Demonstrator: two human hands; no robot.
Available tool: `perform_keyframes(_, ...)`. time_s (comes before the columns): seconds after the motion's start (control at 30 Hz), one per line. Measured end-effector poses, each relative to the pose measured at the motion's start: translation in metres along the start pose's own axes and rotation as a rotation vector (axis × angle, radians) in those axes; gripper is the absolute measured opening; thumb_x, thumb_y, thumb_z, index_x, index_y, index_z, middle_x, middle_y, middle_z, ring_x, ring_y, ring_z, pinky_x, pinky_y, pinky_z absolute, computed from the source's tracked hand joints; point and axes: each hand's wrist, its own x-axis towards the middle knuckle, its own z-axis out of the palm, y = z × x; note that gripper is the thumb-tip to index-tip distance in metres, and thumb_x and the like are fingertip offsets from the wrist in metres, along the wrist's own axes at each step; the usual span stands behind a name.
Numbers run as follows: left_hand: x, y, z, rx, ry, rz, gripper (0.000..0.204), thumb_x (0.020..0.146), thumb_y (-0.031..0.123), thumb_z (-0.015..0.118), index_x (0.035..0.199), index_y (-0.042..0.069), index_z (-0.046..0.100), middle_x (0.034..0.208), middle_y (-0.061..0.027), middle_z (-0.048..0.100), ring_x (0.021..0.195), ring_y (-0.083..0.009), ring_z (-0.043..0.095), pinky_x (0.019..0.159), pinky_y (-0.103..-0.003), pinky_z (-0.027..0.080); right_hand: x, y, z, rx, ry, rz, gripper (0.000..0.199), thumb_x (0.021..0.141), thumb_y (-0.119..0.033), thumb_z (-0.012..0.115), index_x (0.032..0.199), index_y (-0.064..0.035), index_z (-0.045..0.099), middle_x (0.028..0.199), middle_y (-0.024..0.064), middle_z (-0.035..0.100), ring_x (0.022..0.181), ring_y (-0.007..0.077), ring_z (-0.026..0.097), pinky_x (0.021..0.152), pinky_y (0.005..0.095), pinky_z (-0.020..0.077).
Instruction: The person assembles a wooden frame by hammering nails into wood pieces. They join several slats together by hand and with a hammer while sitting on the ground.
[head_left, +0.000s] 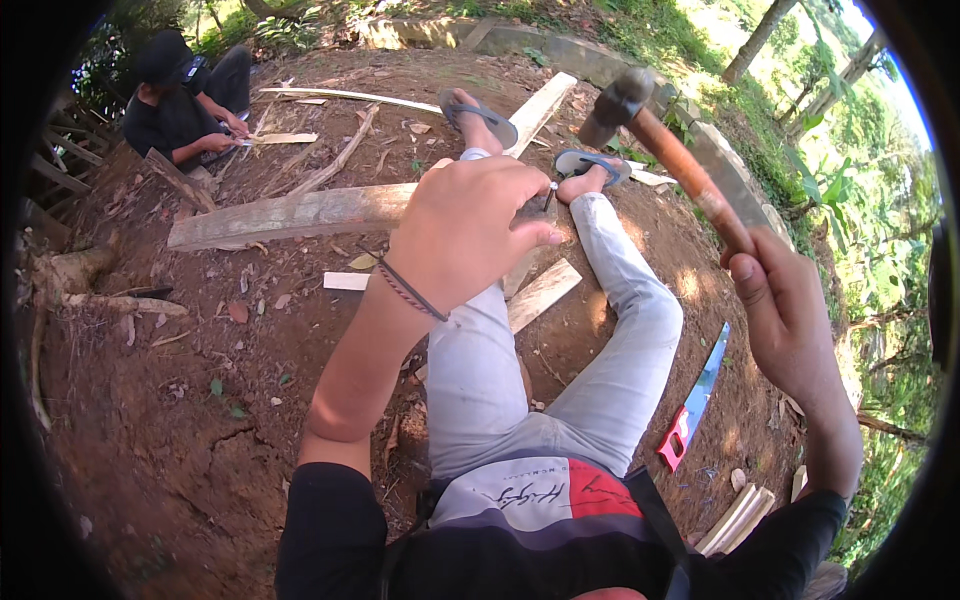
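Note:
My left hand (pixel 455 225) reaches forward over the crossing boards between my feet. Its thumb and forefinger are curled about a nail (pixel 551 193), whose pale head shows between their tips. Where the nail's point rests, I cannot tell. My right hand (pixel 785 300) is wrapped round the end of the wooden handle of a hammer (pixel 690 180). The hammer is raised, its dark metal head to the upper left of the hand, apart from the nail. A long weathered plank (pixel 290 217) lies left of my left hand, and a paler board (pixel 545 295) shows beneath it.
A handsaw (pixel 695 400) with a red handle lies on the dirt by my right knee. Cut wood pieces (pixel 736 520) lie at the lower right. At the far left a co-worker (pixel 185 100) sits, hands on a wood strip (pixel 285 138). A low wall (pixel 720 150) runs behind.

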Motion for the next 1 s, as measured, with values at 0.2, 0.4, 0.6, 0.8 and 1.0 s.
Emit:
perform_keyframes(0.2, -0.002, -0.023, -0.026, 0.190, -0.159, 0.203, 0.044, 0.070, 0.023, 0.078, 0.109, 0.010, 0.063, 0.104, -0.0119, 0.063, 0.091, -0.0302, 0.063, 0.078, -0.039, 0.051, -0.013, 0.008, 0.020, 0.174, -0.072, 0.085, 0.028, 0.097, -0.025, 0.052, 0.092, 0.0023, 0.057, 0.067, 0.0154, 0.051, 0.058, 0.0274, 0.052, 0.056, 0.0360, 0.0400)
perform_keyframes(0.4, 0.000, -0.032, -0.022, 0.286, -0.437, -0.097, 0.055, 0.072, 0.025, 0.077, 0.120, 0.014, 0.053, 0.097, -0.0107, 0.063, 0.092, -0.0311, 0.064, 0.076, -0.043, 0.051, -0.017, 0.014, 0.025, 0.136, -0.044, 0.038, 0.031, 0.099, -0.027, 0.048, 0.096, 0.0019, 0.058, 0.064, 0.0031, 0.046, 0.059, 0.0115, 0.043, 0.055, 0.0284, 0.0339)
perform_keyframes(0.6, 0.006, -0.026, -0.014, 0.457, -0.442, -0.121, 0.030, 0.079, 0.013, 0.065, 0.107, 0.011, 0.054, 0.088, -0.0104, 0.063, 0.084, -0.0319, 0.066, 0.069, -0.043, 0.051, -0.007, 0.002, 0.007, 0.082, 0.046, 0.080, 0.026, 0.098, -0.024, 0.051, 0.099, 0.0012, 0.058, 0.063, 0.0091, 0.050, 0.056, 0.0204, 0.050, 0.055, 0.0329, 0.0385)
perform_keyframes(0.8, 0.004, -0.024, -0.010, 0.479, -0.381, -0.089, 0.022, 0.080, 0.004, 0.055, 0.101, 0.011, 0.054, 0.082, -0.0107, 0.063, 0.081, -0.0315, 0.066, 0.068, -0.044, 0.051, -0.003, 0.001, 0.011, -0.163, -0.056, -0.114, 0.035, 0.102, -0.031, 0.042, 0.095, 0.0008, 0.055, 0.063, 0.0063, 0.049, 0.057, 0.0176, 0.049, 0.054, 0.0333, 0.0372)
perform_keyframes(1.0, 0.001, -0.026, -0.009, 0.481, -0.361, -0.071, 0.022, 0.080, 0.004, 0.055, 0.100, 0.011, 0.055, 0.082, -0.0108, 0.063, 0.080, -0.0309, 0.066, 0.067, -0.043, 0.052, -0.004, -0.008, 0.004, -0.249, 0.013, -0.053, 0.031, 0.100, -0.030, 0.045, 0.093, -0.0012, 0.055, 0.065, 0.0121, 0.051, 0.055, 0.0289, 0.053, 0.053, 0.0387, 0.0390)
